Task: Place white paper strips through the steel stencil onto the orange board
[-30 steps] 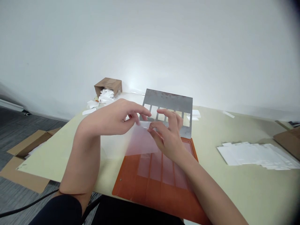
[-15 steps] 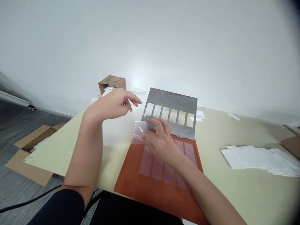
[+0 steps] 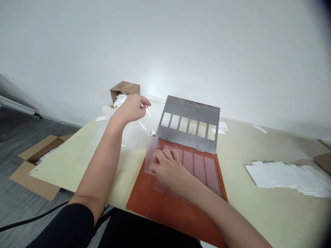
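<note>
My left hand (image 3: 134, 107) is raised over the left side of the table, its fingers pinched on shiny clear plastic film (image 3: 146, 125) that shows bright creases under them. My right hand (image 3: 165, 165) is closed on a thin translucent strip (image 3: 150, 155) above the left part of an orange board (image 3: 144, 199). Several pale translucent strips (image 3: 200, 168) lie side by side on that board. Hinged to its far edge, a grey metal plate (image 3: 192, 107) with a row of rectangular cutouts stands tilted open. My right fingertips are partly hidden.
White strips (image 3: 287, 179) lie spread at the right of the pale yellow table (image 3: 245, 213); a small white stack (image 3: 222, 126) sits beside the plate. A cardboard box (image 3: 129, 88) with white pieces stands at the back left. Another open carton (image 3: 38, 179) is beyond the table's left edge.
My right hand has come down and slightly left over the orange board with the strip. My left hand has drawn back a little, and its fingers have closed on the film.
</note>
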A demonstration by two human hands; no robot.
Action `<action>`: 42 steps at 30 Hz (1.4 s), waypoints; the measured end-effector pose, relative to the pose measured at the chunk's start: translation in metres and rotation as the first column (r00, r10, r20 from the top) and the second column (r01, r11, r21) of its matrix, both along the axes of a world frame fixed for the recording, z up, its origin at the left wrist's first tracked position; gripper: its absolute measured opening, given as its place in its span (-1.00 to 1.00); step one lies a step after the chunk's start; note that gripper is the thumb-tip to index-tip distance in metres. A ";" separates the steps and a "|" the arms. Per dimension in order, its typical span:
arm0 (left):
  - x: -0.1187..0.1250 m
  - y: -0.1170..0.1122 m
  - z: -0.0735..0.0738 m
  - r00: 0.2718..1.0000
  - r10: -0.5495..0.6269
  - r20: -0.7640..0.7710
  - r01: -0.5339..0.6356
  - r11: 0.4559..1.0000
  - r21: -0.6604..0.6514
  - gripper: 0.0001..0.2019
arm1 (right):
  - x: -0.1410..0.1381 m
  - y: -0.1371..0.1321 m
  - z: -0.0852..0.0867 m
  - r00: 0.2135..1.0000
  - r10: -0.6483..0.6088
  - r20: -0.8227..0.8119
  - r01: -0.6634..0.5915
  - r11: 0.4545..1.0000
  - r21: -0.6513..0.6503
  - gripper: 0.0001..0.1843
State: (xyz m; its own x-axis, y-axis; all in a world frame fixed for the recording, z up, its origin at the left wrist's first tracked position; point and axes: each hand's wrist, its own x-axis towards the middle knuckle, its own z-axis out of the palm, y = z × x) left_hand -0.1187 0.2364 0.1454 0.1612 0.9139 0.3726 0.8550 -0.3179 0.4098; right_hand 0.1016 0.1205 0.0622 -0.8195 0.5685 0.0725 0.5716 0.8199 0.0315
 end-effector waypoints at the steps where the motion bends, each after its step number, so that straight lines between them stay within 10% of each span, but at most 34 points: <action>1: 0.000 0.003 -0.002 1.000 0.008 0.002 -0.008 1.000 -0.003 -0.64 | -0.001 -0.003 0.000 1.000 0.016 0.023 -0.015 1.000 -0.022 -0.86; 27: -0.013 0.039 -0.033 0.992 0.124 -0.033 -0.118 0.983 0.139 -0.59 | -0.010 -0.021 0.006 0.979 0.158 0.131 -0.094 0.913 -0.398 -0.84; 42: -0.024 0.012 -0.001 0.966 0.258 0.004 -0.245 0.913 0.326 -0.52 | -0.010 -0.016 0.006 0.995 0.067 0.080 -0.034 0.934 -0.357 -0.70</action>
